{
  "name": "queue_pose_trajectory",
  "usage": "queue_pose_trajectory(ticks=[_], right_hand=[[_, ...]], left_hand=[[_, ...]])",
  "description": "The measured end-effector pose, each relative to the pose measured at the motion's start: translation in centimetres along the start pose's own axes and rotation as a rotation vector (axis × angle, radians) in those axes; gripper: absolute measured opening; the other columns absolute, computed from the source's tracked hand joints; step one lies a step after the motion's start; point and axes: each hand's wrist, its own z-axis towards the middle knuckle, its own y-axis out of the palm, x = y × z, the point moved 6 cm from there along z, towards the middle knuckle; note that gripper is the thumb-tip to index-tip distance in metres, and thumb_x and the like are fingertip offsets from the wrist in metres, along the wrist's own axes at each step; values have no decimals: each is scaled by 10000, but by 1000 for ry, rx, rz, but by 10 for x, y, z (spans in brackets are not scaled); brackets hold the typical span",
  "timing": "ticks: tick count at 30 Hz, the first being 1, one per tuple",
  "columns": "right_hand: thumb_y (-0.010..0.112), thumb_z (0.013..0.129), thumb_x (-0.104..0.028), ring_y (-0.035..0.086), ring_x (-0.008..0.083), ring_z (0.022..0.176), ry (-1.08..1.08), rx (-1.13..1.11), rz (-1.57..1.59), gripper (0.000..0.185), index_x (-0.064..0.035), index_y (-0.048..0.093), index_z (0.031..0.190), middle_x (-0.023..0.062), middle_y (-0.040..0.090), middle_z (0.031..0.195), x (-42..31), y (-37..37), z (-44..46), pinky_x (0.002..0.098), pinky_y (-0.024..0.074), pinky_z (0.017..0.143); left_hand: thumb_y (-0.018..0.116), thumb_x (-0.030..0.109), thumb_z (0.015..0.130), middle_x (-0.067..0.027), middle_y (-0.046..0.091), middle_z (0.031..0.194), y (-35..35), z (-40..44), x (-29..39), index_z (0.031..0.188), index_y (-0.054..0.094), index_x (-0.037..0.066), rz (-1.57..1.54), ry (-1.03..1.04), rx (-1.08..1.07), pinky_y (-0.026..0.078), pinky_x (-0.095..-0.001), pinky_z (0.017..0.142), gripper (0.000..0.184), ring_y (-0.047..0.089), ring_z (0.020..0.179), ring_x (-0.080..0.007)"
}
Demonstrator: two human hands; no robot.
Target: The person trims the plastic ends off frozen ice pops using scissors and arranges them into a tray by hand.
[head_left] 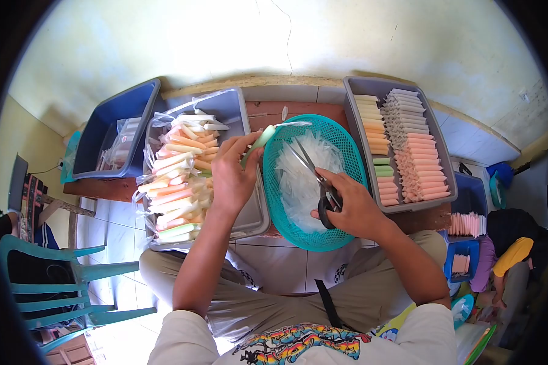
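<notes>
My left hand (234, 164) is closed around a pale green ice pop (259, 146) in a clear plastic tube. The tube's loose plastic tail (293, 124) points right, over the rim of a teal mesh basket (313, 242). In my right hand (353, 204) are black-handled scissors (305, 159), blades pointing up and left above the basket, apart from the tail. Clear plastic scraps (307, 182) fill much of the basket. Left of it, a grey tub (251, 224) holds a loose pile of pastel ice pops (179, 176) with untrimmed plastic ends.
A grey tub (441, 202) on the right holds neat rows of ice pops (420, 164). A dark blue tub (94, 137) stands far left. A teal chair (49, 289) is at lower left. Another person (511, 255) bends near blue bins (466, 198) on the right.
</notes>
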Motion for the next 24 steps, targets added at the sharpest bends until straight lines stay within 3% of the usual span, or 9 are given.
queue_pose_trajectory(ticks=[4, 6, 7, 9, 13, 15, 19, 21, 24], right_hand=[[920, 842, -191, 659, 193, 1038, 5, -52, 150, 885, -104, 487, 1608, 123, 603, 1243, 2, -3, -3, 338, 581, 880], [898, 871, -124, 641, 176, 1081, 3, -83, 478, 901, -120, 445, 1649, 97, 573, 1327, 7, 4, -4, 330, 592, 915], [898, 871, -124, 641, 176, 1081, 6, -81, 480, 901, -120, 445, 1649, 97, 573, 1327, 10, 7, -3, 330, 592, 915], [916, 870, -248, 649, 191, 1008, -50, -46, 533, 920, -116, 444, 1649, 116, 612, 1247, 10, 11, 0, 352, 625, 903], [914, 871, -255, 659, 197, 1009, -45, -22, 505, 923, -106, 441, 1650, 118, 608, 1232, 3, 7, 3, 356, 627, 898], [867, 899, -81, 627, 137, 1076, 42, -51, 424, 924, -141, 390, 1688, 93, 550, 1343, 6, 8, 4, 302, 590, 929], [865, 900, -80, 626, 134, 1069, 45, -46, 486, 929, -139, 381, 1691, 95, 550, 1340, 4, 11, 6, 293, 594, 918], [889, 908, -267, 680, 198, 1004, -35, 26, 461, 921, -57, 401, 1660, 136, 600, 1195, 5, 10, 7, 346, 636, 862], [887, 911, -277, 684, 203, 1005, -19, 20, 461, 922, -49, 399, 1659, 141, 600, 1199, 8, 14, 7, 345, 634, 861]], left_hand=[[782, 2, 911, -139, 763, 1072, 4, -2, -6, 1229, 777, 53, 3, -32, -19, 575, -406, 793, 322, 704, 887, -308], [795, 28, 921, -106, 762, 1058, 7, -5, -2, 1260, 778, 78, 15, 42, -12, 559, -352, 756, 343, 693, 821, -224], [795, 28, 921, -106, 762, 1058, 8, -5, -1, 1260, 778, 78, 15, 43, -15, 559, -352, 756, 343, 693, 821, -224], [800, 21, 913, -117, 760, 1080, 12, -6, 8, 1264, 777, 76, 15, 126, -42, 564, -369, 776, 356, 707, 847, -262], [807, 12, 895, -124, 757, 1096, 15, -8, 18, 1256, 779, 75, 33, 195, -63, 566, -396, 810, 367, 707, 904, -303], [812, 6, 880, -124, 754, 1101, 18, -10, 21, 1246, 781, 75, 87, 231, -89, 560, -418, 840, 375, 694, 957, -323], [811, -2, 873, -119, 750, 1101, 20, -12, 24, 1240, 783, 77, 51, 200, -108, 556, -425, 840, 377, 686, 977, -319], [811, -6, 871, -118, 749, 1097, 21, -13, 24, 1240, 783, 75, 40, 196, -107, 556, -426, 835, 379, 684, 967, -321], [811, -5, 872, -117, 749, 1097, 21, -14, 25, 1238, 783, 75, 52, 202, -114, 556, -427, 835, 375, 682, 963, -322]])
